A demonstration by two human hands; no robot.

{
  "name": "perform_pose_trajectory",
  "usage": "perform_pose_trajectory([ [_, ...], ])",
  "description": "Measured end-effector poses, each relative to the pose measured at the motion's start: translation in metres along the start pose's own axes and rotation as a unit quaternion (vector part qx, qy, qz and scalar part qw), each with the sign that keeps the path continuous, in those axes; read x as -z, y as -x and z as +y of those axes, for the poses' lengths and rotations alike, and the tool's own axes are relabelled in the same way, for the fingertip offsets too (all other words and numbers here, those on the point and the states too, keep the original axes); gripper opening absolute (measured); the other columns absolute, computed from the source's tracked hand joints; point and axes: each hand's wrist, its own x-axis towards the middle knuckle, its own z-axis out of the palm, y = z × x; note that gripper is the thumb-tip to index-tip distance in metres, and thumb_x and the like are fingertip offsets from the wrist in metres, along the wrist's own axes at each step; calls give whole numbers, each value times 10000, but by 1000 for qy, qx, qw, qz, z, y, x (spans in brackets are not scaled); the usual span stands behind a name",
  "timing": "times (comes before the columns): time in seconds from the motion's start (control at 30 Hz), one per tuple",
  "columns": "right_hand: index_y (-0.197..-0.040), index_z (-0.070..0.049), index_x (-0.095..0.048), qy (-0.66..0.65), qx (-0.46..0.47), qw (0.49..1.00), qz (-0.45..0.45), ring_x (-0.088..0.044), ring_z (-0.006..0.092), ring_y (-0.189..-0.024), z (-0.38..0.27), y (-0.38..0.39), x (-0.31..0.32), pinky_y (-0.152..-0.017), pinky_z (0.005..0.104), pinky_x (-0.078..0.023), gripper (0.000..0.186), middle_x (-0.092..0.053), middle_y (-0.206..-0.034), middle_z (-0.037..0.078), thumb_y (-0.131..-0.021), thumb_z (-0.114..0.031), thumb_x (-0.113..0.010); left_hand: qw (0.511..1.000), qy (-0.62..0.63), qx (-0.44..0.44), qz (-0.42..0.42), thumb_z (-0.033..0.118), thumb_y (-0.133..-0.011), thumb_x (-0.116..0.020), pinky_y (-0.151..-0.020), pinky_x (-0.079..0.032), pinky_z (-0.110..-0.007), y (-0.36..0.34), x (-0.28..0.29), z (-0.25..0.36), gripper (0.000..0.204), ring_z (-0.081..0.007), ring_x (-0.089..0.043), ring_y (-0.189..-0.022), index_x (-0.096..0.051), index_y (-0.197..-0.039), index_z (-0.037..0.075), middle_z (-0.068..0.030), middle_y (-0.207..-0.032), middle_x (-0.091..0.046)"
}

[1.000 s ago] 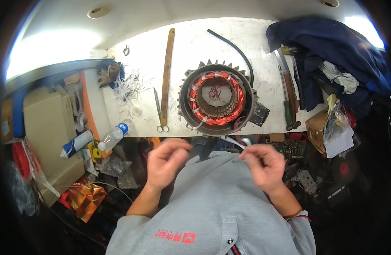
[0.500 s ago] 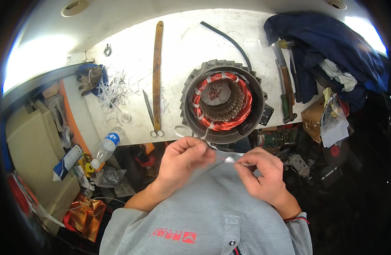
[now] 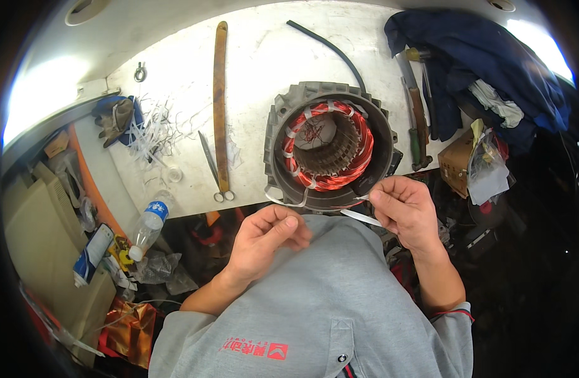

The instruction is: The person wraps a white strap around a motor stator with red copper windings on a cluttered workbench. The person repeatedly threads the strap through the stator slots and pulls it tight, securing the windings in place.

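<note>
In front of me a grey ribbed motor stator (image 3: 272,135) lies on its side, open end toward me. Its red wire winding (image 3: 367,148) is bound in places with white ties. My right hand (image 3: 406,211), at the housing's lower right edge, pinches a white strip (image 3: 360,217) whose free end points left below the rim. My left hand (image 3: 267,236) is below the lower left rim with fingers curled and thumb against them; whatever it may hold is hidden. Just above it a white tape loop (image 3: 288,200) hangs from the rim.
On the white table (image 3: 182,69) are scissors (image 3: 212,167), a long brown strip (image 3: 220,94), a black tube (image 3: 330,47) and white scraps (image 3: 152,135). A hammer (image 3: 421,126) and a dark blue cloth (image 3: 491,63) lie right. A plastic bottle (image 3: 152,223) stands left.
My hands have parted: the right one moved right and up to the stator's edge with the white strip, while the left stayed nearly in place. The view has shifted slightly.
</note>
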Motion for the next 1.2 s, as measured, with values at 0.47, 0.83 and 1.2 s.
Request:
perform_pose_trajectory([
  [0.47,-939,-1,-690,420,335,839,88,-681,186,-608,15,1,-20,-549,283,-522,95,-694,-748,106,-851,-26,-714,998,-51,-21,-3,151,-1012,-565,-627,-513,-236,1,4,4,156,-116,-651,-714,-632,-1006,9,-93,-884,-705],
  [0.83,-819,-37,-642,497,394,763,124,-632,307,-511,31,0,-47,-463,370,-479,72,-631,-615,131,-809,-70,-706,633,-699,-290,-165,7,-836,-630,-774,-540,-421,-82,-52,108,156,-355,-657,-939,-649,-987,-29,-195,-1019,-679],
  [1.2,-925,-38,-738,454,272,835,154,-649,339,-605,33,-7,-50,-581,370,-510,157,-640,-684,214,-835,-155,-684,451,-855,-198,-162,98,-723,-697,-672,-578,-435,-115,-66,84,112,-337,-722,-799,-723,-784,8,-192,-817,-714],
])
